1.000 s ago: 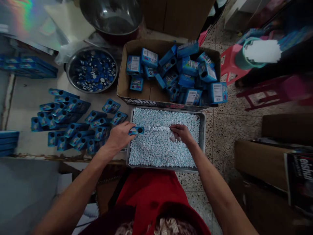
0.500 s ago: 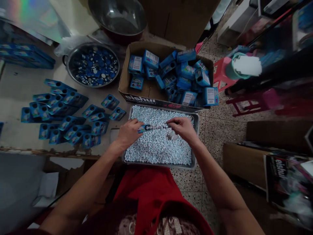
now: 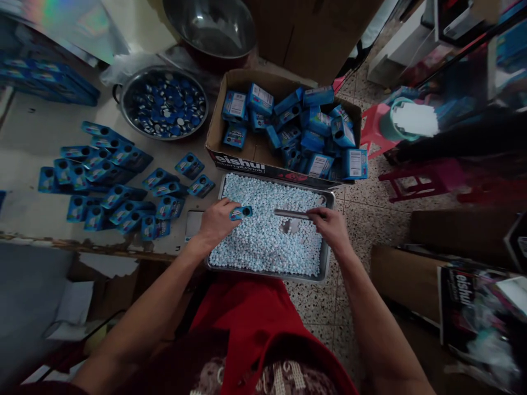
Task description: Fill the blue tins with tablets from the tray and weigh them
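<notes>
Pale blue and white candies (image 3: 255,247) fill a metal tray (image 3: 272,274) in front of me. Over its left side, my left hand (image 3: 217,222) is closed around a small blue box (image 3: 241,213) whose dark round hole faces up. My right hand (image 3: 329,225) grips the end of a narrow metal scoop (image 3: 290,214), which points left toward the box and stands apart from it. No candies show in the scoop. Below it, a patch of bare tray bottom (image 3: 289,225) shows among the candies.
Several blue boxes (image 3: 127,203) with holes stand on the table at left. Behind them is a metal bowl (image 3: 164,104) of blue and silver caps. A cardboard carton (image 3: 255,159) of blue boxes borders the tray's far side. A large empty bowl (image 3: 214,27) stands farther back.
My right hand has drawn the scoop rightward, away from the box. The row of candies in the scoop is gone. My left hand still holds the box.
</notes>
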A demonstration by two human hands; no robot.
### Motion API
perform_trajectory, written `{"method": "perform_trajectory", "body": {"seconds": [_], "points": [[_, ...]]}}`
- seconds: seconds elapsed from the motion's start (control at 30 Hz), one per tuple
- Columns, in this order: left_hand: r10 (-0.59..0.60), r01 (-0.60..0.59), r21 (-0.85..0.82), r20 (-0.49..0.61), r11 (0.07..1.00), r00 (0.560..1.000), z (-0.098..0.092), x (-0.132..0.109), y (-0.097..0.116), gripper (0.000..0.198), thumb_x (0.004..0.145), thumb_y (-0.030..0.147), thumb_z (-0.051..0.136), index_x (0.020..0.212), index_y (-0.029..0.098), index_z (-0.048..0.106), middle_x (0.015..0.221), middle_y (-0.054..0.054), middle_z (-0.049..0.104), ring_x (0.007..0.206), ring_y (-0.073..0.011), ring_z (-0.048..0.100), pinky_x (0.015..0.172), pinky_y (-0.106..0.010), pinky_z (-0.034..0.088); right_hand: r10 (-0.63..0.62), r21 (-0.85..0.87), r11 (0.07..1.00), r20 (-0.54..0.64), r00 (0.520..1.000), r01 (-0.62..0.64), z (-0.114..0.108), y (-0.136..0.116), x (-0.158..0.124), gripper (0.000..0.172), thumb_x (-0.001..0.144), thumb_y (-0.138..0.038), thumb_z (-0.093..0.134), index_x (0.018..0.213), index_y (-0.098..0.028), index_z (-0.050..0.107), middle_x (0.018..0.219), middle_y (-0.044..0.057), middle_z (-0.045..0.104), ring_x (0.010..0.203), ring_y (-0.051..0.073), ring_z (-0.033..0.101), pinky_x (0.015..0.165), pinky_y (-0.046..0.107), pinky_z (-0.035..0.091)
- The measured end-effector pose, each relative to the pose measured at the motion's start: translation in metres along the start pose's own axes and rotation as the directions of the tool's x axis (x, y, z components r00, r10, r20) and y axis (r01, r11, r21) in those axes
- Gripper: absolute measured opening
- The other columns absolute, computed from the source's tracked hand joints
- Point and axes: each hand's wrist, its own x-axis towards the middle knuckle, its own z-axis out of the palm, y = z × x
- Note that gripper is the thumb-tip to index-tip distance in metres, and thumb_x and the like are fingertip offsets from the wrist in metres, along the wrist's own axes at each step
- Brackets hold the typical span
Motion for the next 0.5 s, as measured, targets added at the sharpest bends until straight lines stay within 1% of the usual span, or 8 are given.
{"method": "perform_trajectory", "body": {"seconds": [0.07, 0.1, 0.17, 0.2, 0.27, 0.33, 0.4, 0.5], "points": [[-0.042, 0.040, -0.051, -0.032, 0.998, 0.999, -0.003, -0.006, -0.006, 0.032, 0.079, 0.025, 0.074, 0.111, 0.024, 0.073, 0.109, -0.006, 0.071, 0.101, -0.0226, 0.068, 0.089, -0.031, 0.055, 0.173, 0.107, 0.980, -0.037, 0.984, -0.168, 0.007, 0.048, 0.003, 0.029, 0.069, -0.042, 0.072, 0.079, -0.016, 0.079, 0.049, 0.001, 0.061, 0.043, 0.015, 0.051, 0.045, 0.028, 0.039], [-0.054, 0.052, -0.065, -0.037, 0.997, 0.998, -0.006, -0.009, -0.009, 0.032, 0.079, 0.026, 0.074, 0.111, 0.024, 0.073, 0.108, -0.005, 0.071, 0.100, -0.0221, 0.068, 0.089, -0.031, 0.055, 0.231, 0.203, 0.953, -0.012, 0.973, -0.224, 0.019, 0.067, 0.004, 0.030, 0.065, -0.044, 0.075, 0.077, -0.016, 0.078, 0.047, 0.000, 0.058, 0.042, 0.015, 0.049, 0.043, 0.028, 0.038], [-0.066, 0.064, -0.068, -0.031, 0.996, 0.997, -0.012, -0.015, -0.012, 0.032, 0.079, 0.028, 0.075, 0.111, 0.024, 0.073, 0.105, -0.005, 0.071, 0.100, -0.0220, 0.068, 0.090, -0.031, 0.055, 0.276, 0.350, 0.893, 0.074, 0.958, -0.284, 0.058, 0.089, 0.009, 0.035, 0.061, -0.048, 0.078, 0.076, -0.017, 0.075, 0.047, 0.000, 0.058, 0.042, 0.014, 0.047, 0.042, 0.028, 0.039], [-0.073, 0.071, -0.056, -0.025, 0.996, 0.997, -0.014, -0.019, -0.013, 0.032, 0.079, 0.028, 0.075, 0.110, 0.023, 0.073, 0.105, -0.005, 0.071, 0.100, -0.0222, 0.068, 0.090, -0.031, 0.054, 0.270, 0.396, 0.869, 0.120, 0.955, -0.296, 0.083, 0.091, 0.012, 0.037, 0.060, -0.050, 0.078, 0.077, -0.017, 0.075, 0.049, 0.000, 0.059, 0.042, 0.014, 0.047, 0.043, 0.028, 0.040], [-0.100, 0.100, -0.009, -0.015, 0.995, 0.995, -0.017, -0.024, -0.014, 0.031, 0.079, 0.028, 0.074, 0.109, 0.023, 0.074, 0.104, -0.004, 0.071, 0.100, -0.0224, 0.068, 0.090, -0.031, 0.054, 0.243, 0.446, 0.841, 0.191, 0.951, -0.304, 0.128, 0.085, 0.018, 0.041, 0.062, -0.052, 0.077, 0.081, -0.016, 0.075, 0.051, -0.001, 0.060, 0.044, 0.013, 0.049, 0.045, 0.027, 0.041], [-0.126, 0.127, 0.059, -0.007, 0.990, 0.992, -0.017, -0.027, -0.017, 0.029, 0.079, 0.027, 0.073, 0.108, 0.024, 0.074, 0.103, -0.004, 0.071, 0.099, -0.0230, 0.068, 0.089, -0.031, 0.054, 0.228, 0.493, 0.809, 0.239, 0.944, -0.320, 0.156, 0.074, 0.023, 0.043, 0.064, -0.054, 0.075, 0.084, -0.016, 0.074, 0.051, -0.002, 0.059, 0.045, 0.012, 0.049, 0.047, 0.025, 0.042], [-0.138, 0.138, 0.130, -0.009, 0.982, 0.990, -0.015, -0.028, -0.021, 0.027, 0.079, 0.026, 0.072, 0.106, 0.026, 0.075, 0.102, -0.005, 0.071, 0.101, -0.0247, 0.067, 0.089, -0.033, 0.054, 0.226, 0.526, 0.780, 0.267, 0.937, -0.338, 0.161, 0.066, 0.027, 0.046, 0.063, -0.055, 0.076, 0.085, -0.015, 0.073, 0.052, -0.003, 0.058, 0.045, 0.011, 0.048, 0.047, 0.024, 0.042], [-0.136, 0.135, 0.195, -0.012, 0.971, 0.991, -0.009, -0.023, -0.025, 0.028, 0.077, 0.025, 0.073, 0.105, 0.026, 0.076, 0.102, -0.006, 0.071, 0.101, -0.0262, 0.066, 0.087, -0.034, 0.055, 0.212, 0.549, 0.759, 0.299, 0.930, -0.350, 0.135, 0.059, 0.029, 0.051, 0.060, -0.056, 0.081, 0.088, -0.014, 0.073, 0.058, -0.001, 0.062, 0.047, 0.009, 0.049, 0.047, 0.023, 0.042]]}}
